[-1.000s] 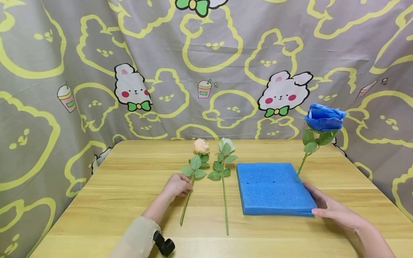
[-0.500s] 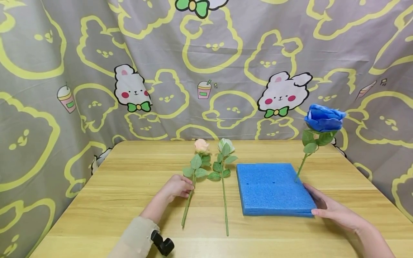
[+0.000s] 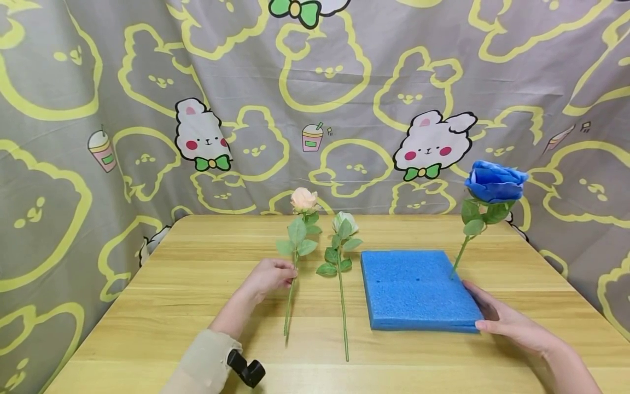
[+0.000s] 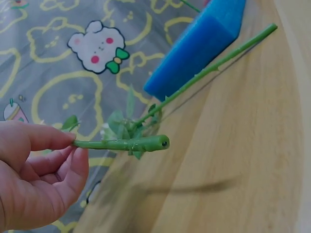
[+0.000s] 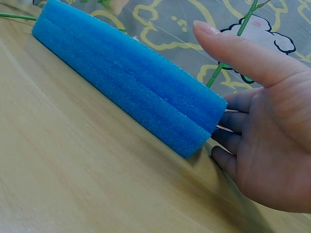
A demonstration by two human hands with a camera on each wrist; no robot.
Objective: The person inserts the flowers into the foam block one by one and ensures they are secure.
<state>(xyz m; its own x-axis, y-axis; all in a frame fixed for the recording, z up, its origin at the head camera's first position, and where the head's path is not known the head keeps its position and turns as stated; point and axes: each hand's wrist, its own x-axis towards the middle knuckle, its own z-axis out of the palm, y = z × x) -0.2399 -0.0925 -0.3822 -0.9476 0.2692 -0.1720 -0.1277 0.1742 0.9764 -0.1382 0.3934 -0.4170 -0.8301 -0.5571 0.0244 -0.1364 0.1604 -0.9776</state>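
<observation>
My left hand (image 3: 269, 278) pinches the stem of a pale pink rose (image 3: 304, 200) between thumb and fingers. In the left wrist view, the cut end of that rose stem (image 4: 141, 144) points toward the camera, raised over its shadow on the table. To its right lies a whitish-green rose (image 3: 346, 223), its stem toward the front. A blue foam block (image 3: 418, 301) rests farther right, with two small holes in its top. Near its right edge a blue rose (image 3: 497, 181) stands in it, tilted right. My right hand (image 3: 517, 323) touches the block's right side, fingers loosely extended.
The wooden table (image 3: 162, 306) reaches back to a grey curtain (image 3: 256, 71) with yellow outlined animals and white rabbits. A black clip-like mount (image 3: 246, 369) sits on the left wrist, over a beige sleeve (image 3: 206, 361).
My left hand has lifted the pale pink rose off the table, so its bloom now stands higher against the curtain. The right hand and the foam block have stayed put.
</observation>
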